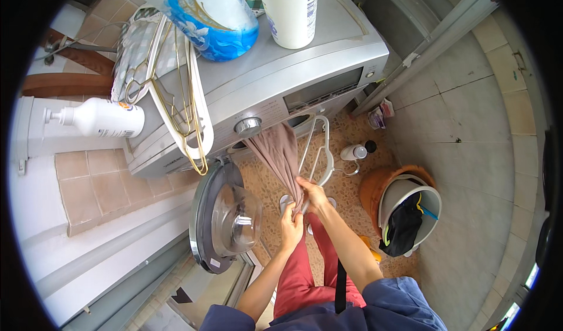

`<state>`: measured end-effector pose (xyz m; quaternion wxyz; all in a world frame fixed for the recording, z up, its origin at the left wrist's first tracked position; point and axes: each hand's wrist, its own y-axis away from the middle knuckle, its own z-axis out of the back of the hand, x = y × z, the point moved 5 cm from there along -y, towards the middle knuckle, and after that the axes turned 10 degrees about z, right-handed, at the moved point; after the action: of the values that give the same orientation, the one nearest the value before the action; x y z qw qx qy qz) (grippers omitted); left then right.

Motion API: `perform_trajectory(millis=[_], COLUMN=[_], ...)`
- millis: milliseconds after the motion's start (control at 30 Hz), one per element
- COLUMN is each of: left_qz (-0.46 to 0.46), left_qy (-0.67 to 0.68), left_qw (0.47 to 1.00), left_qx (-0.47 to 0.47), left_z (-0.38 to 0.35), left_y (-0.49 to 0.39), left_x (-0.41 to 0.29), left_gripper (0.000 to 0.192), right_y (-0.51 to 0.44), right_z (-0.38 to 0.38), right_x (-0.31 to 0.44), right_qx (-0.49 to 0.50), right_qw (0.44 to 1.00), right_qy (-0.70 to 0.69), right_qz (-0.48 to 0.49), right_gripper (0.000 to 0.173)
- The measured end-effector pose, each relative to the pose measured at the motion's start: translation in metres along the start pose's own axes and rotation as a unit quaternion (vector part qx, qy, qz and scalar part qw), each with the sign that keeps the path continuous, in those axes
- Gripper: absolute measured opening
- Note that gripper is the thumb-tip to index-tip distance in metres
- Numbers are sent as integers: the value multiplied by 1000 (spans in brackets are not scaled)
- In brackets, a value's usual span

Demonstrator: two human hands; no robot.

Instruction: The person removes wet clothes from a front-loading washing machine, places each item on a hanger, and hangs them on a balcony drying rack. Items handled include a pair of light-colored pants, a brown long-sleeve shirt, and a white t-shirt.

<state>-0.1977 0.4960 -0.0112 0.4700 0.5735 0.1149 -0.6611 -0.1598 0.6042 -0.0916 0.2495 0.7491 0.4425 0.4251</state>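
Observation:
A dusty-pink cloth [279,155] stretches from the front of the silver washing machine [272,82] down to my hands; its upper end is hidden below the control panel. My left hand [292,230] pinches its lower end. My right hand [313,194] holds the cloth's edge a little higher, and a white plastic hanger [327,155] passes at that hand, its hook pointing right. Whether the hanger is gripped or merely behind the fingers is partly hidden. To the left, the round glass door [237,221] of the machine stands open.
White and gold hangers [180,111] overhang the machine's top, beside a blue-and-clear bottle [215,27] and white bottles [290,14] [107,117]. On the pebbled floor at right are a small bottle [353,152] and a grey bucket [429,225] in an orange pot [369,190], with black cloth inside.

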Motion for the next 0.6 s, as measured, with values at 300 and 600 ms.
perform_trajectory(millis=[300,600], left_qz=[286,-43], left_qy=[396,67], left_qw=[872,995], left_qx=[-27,-68], left_z=[28,26], left_y=[-164,-93], left_x=[9,-23], left_gripper=[103,13], right_y=[14,-6], right_z=[-11,-38], right_x=[-18,15], right_qx=[-93,5], right_qw=[993,994], right_qy=[-56,-109], right_qz=[52,0], right_gripper=[26,54])
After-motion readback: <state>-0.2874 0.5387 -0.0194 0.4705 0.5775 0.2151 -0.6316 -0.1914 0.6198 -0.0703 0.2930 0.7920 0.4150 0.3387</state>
